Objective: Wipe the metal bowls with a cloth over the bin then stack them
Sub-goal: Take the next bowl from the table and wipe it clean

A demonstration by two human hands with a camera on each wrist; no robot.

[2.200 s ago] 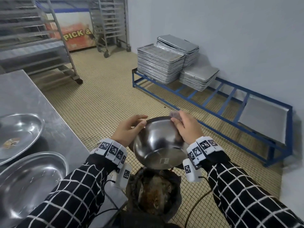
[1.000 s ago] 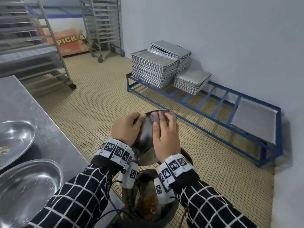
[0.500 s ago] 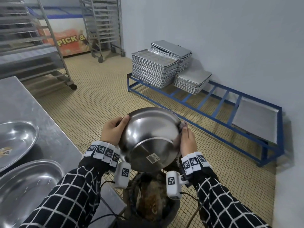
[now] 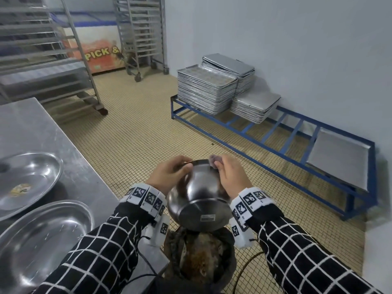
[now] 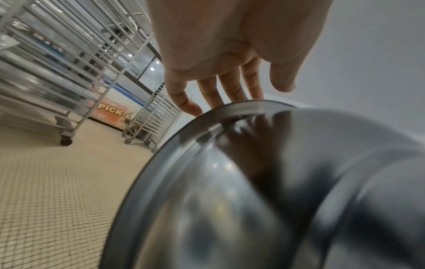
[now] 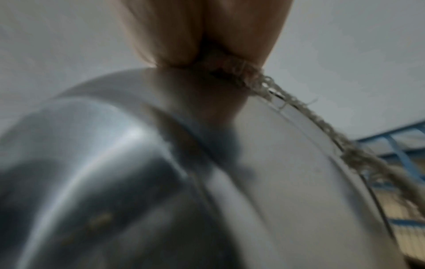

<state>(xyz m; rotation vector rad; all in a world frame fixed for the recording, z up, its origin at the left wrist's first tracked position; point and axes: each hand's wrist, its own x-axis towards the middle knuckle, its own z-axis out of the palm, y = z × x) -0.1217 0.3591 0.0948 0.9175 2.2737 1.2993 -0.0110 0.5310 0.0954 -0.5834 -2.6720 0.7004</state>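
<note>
Over bin (image 4: 199, 262), left hand (image 4: 167, 177) gripping bowl (image 4: 199, 200) rim, right hand (image 4: 230, 177) pinching cloth (image 4: 213, 159) there

black white-checked sleeves (image 4: 101, 249); marker-printed white wristbands (image 4: 146, 198).

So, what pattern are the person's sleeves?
Black sleeves with a white grid check; head view.

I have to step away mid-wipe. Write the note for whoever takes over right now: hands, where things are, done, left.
Left hand: grips the bowl at its rim, base facing you, over the bin.
Right hand: pinches the cloth on the far rim.
Two larger metal dishes sit on the steel table to the left, not stacked.
Done: wipe under way.
Left: finish this bowl, wipe the rest, stack.
</note>
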